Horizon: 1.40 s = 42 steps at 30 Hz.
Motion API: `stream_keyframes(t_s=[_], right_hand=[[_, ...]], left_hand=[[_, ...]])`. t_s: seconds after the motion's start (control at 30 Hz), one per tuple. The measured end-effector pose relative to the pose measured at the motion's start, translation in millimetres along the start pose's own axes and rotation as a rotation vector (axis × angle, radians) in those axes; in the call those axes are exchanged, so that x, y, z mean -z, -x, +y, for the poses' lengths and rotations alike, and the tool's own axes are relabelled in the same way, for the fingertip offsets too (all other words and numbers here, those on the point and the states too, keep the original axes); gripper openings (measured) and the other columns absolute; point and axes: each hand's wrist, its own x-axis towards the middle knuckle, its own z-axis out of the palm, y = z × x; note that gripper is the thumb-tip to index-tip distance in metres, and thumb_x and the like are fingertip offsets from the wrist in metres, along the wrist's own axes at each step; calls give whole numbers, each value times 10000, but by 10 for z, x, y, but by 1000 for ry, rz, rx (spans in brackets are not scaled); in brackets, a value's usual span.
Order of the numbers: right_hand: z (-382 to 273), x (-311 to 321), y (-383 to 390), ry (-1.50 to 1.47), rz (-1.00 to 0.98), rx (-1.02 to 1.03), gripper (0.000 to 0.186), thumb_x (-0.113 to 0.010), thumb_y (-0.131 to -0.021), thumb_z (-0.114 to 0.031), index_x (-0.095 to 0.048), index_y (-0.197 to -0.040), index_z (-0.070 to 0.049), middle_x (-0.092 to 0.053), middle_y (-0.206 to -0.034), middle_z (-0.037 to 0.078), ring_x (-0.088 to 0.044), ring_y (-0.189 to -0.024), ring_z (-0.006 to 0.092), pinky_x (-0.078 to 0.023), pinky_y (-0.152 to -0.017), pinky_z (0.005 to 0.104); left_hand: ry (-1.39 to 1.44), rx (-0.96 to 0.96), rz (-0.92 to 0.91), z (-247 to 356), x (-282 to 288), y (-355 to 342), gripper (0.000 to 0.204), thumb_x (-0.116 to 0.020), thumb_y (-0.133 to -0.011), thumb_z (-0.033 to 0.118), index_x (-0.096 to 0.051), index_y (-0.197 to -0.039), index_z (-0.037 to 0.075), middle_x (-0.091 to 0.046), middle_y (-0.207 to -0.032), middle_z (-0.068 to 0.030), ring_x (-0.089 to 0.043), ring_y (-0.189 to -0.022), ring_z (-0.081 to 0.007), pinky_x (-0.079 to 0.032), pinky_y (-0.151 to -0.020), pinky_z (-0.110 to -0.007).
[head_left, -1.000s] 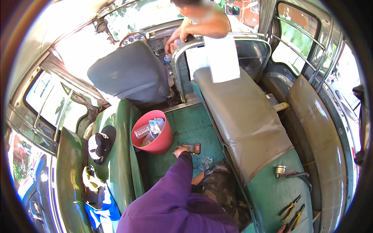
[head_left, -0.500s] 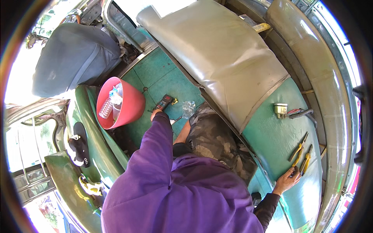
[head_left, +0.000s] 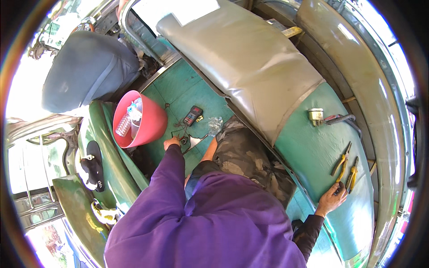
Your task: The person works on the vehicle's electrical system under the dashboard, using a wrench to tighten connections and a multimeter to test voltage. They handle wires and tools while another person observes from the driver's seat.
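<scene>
**Purple sleeves out both ways: wiring on the floor, pliers on the bench**

Near: purple sweatshirt fills the bottom of the view. Right hand (head_left: 331, 199) is stretched out to the bare green bench base (head_left: 308, 152), fingers closing on the handle ends of the yellow-handled pliers (head_left: 351, 175); thumb and fingers look curled round them, but I can't tell if the grip is firm. Second pair, orange-handled pliers (head_left: 341, 159), lies just beside, untouched.

Left hand (head_left: 172, 143) is down on the green floor (head_left: 178, 89), fingers bunched together on a small dark part (head_left: 183, 141) in a tangle of thin wires (head_left: 176, 131). What the part is, too small to tell. Someone in camouflage trousers (head_left: 243, 154) is half under the bench, just beside the wires.

Progress, judging from how things lie: seat cushion (head_left: 241, 62) is already lifted off and tilted back, base exposed, multimeter (head_left: 192, 115) set out on the floor past the wires. Wiring looks loose and unfinished, tools not yet picked up. So mid-job, not wrapping up.

Packages: crumpled clear plastic bag (head_left: 215, 125) beside the meter. Pink plastic basin (head_left: 136, 118) tipped on its side against the left seat, holding a clear plastic bottle (head_left: 125, 125) and a pale wrapper. Black cap (head_left: 93, 165) on the left seat. Small metal cylinder fitting (head_left: 315, 116) with a dark cable sits on the bench base, further along. White rectangular sheet (head_left: 196, 8) at the cushion's far end; print unreadable.
</scene>
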Motion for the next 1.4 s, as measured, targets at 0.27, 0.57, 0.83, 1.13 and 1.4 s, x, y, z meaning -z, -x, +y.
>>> stream_keyframes(t_s=[0.27,0.57,0.83,1.13,1.4], right_hand=[[-43,22,50,-139,86,-40,401,-654,-888,-195,-615,-1244,-15,-631,-1168,181,-550,-1145,390,-415,-1010,507],[-75,98,52,-216,125,-54,432,-658,-854,-201,-597,-1254,-51,-594,-1144,162,-547,-1106,373,-414,-973,482],[-6,14,70,-292,115,-105,479,-686,-818,-207,-598,-1264,-53,-586,-1190,184,-543,-1136,388,-417,-1000,489],[609,683,-717,-1040,65,-729,303,-646,-957,-194,-653,-1155,34,-609,-876,34,-539,-759,112,-438,-685,249],[1611,-321,-2892,-242,-512,-86,327,-658,-914,-218,-640,-1114,40,-669,-1054,266,-627,-1019,435,-508,-906,464]], left_hand=[[222,-476,242,630,725,683,330,-606,-911,262,-739,-1075,8,-734,-1108,-235,-710,-1049,-365,-551,-926,-442],[558,-1398,482,2830,2132,2989,239,-666,-920,81,-669,-1137,-20,-566,-1212,-151,-649,-964,-252,-539,-806,-355],[306,-1928,134,3991,2076,4709,233,-699,-901,98,-679,-1119,21,-595,-1225,-120,-652,-982,-237,-556,-773,-323],[-220,-2112,-333,6203,767,5348,301,-716,-864,224,-698,-1067,2,-658,-1051,-188,-647,-1029,-373,-521,-918,-445],[-445,-1848,-689,7504,-1151,5909,391,-720,-861,286,-724,-1106,-19,-731,-1085,-239,-696,-1018,-363,-524,-941,-409]])
